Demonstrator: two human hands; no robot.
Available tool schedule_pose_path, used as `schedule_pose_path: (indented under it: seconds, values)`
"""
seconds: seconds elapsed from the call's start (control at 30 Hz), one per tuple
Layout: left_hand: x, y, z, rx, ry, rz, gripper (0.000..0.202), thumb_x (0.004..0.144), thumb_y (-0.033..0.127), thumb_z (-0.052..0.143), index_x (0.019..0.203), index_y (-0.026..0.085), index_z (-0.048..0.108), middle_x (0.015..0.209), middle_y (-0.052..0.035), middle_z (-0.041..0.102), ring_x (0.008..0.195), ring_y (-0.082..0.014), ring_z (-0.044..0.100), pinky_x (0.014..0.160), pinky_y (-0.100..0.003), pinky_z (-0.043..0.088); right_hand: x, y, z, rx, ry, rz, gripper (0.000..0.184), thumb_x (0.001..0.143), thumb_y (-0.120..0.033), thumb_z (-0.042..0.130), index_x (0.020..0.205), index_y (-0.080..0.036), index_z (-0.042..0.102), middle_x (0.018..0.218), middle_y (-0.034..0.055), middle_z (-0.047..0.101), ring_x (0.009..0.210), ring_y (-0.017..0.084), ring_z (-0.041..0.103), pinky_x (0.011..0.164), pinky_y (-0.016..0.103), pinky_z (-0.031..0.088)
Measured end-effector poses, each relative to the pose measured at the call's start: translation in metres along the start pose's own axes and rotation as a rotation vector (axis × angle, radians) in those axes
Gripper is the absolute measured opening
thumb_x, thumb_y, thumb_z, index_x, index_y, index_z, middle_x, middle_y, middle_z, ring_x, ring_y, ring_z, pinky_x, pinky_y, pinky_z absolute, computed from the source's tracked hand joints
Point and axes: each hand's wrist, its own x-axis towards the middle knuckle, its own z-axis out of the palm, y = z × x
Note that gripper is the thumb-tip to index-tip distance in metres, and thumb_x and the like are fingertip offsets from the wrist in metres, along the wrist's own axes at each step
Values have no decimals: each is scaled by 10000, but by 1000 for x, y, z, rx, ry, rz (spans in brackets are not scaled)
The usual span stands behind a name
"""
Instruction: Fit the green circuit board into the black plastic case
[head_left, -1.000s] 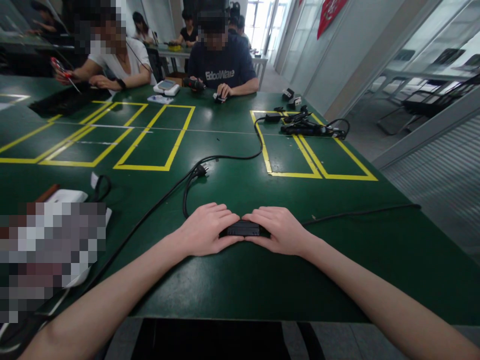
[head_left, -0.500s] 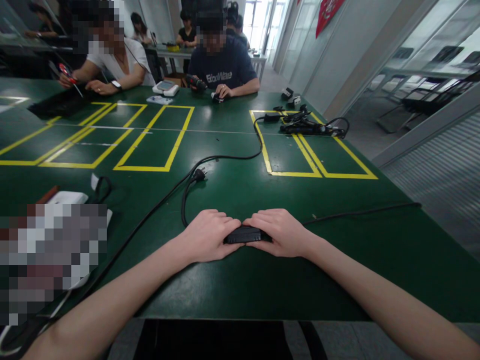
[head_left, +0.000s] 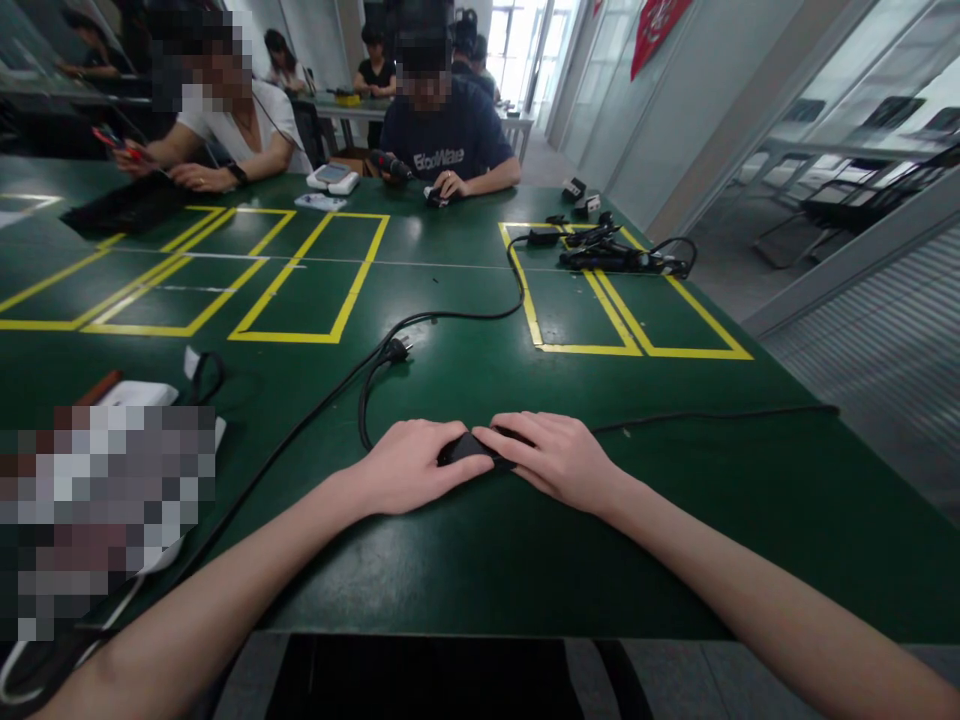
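Observation:
A black power adapter point(head_left: 466, 448) lies low over the green table point(head_left: 480, 570) in front of me, largely covered by my fingers. My left hand point(head_left: 409, 465) is closed around its left end, thumb along the near side. From the right, my right hand point(head_left: 559, 455) grips the other end, with fingers laid over its top. A black cord point(head_left: 363, 405) curves from beside my left hand up to a two-pin plug point(head_left: 397, 350). Past my right hand, a thin black cable point(head_left: 712, 416) runs toward the table's right side.
A long black cable point(head_left: 322, 400) crosses the table from lower left to a bundle of black cords and adapters point(head_left: 615, 250). Yellow tape point(head_left: 592, 349) marks rectangles. A blurred-out object point(head_left: 112, 500) lies at left. Two people sit opposite, one holding a power drill point(head_left: 391, 165).
The adapter has tilted so more of its top face shows. My right fingers have shifted over its top, and the left thumb now stretches along the near edge.

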Motion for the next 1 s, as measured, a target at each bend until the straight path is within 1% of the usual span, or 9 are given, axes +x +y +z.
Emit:
schedule_pose_path:
  seconds: [0.1,0.2,0.27,0.37,0.47,0.73,0.87,0.93,1.0]
  values:
    - [0,-3,4,-28,-7,-3,410,1035,590,526,944,204,631,830,-1,717,706,-190,672,618,-268,418,0,2,0,41,27,15,391,1066,-257,422,1398,-176,614,1203,142,716,1017,219,714,816,322,580]
    - [0,-5,8,51,21,28,379,1020,569,577,1026,193,626,942,-32,718,811,-213,680,690,-294,471,2,4,-2,205,21,35,379,1015,-321,553,1365,-189,619,1222,132,715,985,212,726,792,322,594]
    - [0,-5,9,110,30,70,375,1030,551,569,1086,184,623,1008,-57,709,896,-231,675,751,-317,501,3,5,-3,322,15,49,395,984,-357,616,1339,-186,616,1233,134,718,1023,221,730,827,335,600]
    - [2,-6,10,161,34,137,404,1046,555,534,1107,164,616,1018,-77,698,926,-240,656,802,-342,512,4,4,-4,416,9,87,329,988,-333,619,1285,-191,629,1220,128,734,1079,223,729,867,335,598]
    - [3,-6,11,200,40,185,433,1038,566,543,1120,146,609,1020,-87,694,914,-244,648,808,-351,506,4,3,-5,488,-29,154,308,980,-321,635,1262,-199,630,1164,102,753,1021,204,740,842,307,588]
    - [8,-4,12,234,83,217,479,984,568,644,1189,136,610,1028,-86,696,952,-263,662,824,-364,498,3,4,-7,449,-134,195,316,1022,-349,565,1282,-173,594,1111,105,751,881,197,732,725,296,543]
    - [9,-5,15,269,81,254,486,967,591,656,1159,146,615,992,-75,693,923,-257,669,815,-359,489,3,5,-7,481,-144,245,262,1072,-327,452,1237,-186,599,1101,95,756,867,186,731,755,303,544]
    - [10,-7,16,291,78,266,467,988,597,616,1113,147,618,974,-78,691,913,-256,672,809,-359,485,3,5,-7,475,-167,241,290,1044,-370,512,1248,-183,597,1102,102,755,886,205,732,776,321,548]
    - [11,-10,18,297,76,271,449,1004,587,595,1098,148,615,968,-81,692,914,-259,676,810,-360,487,3,4,-6,433,-209,238,396,993,-440,596,1287,-174,585,1118,117,749,908,235,733,786,345,552]
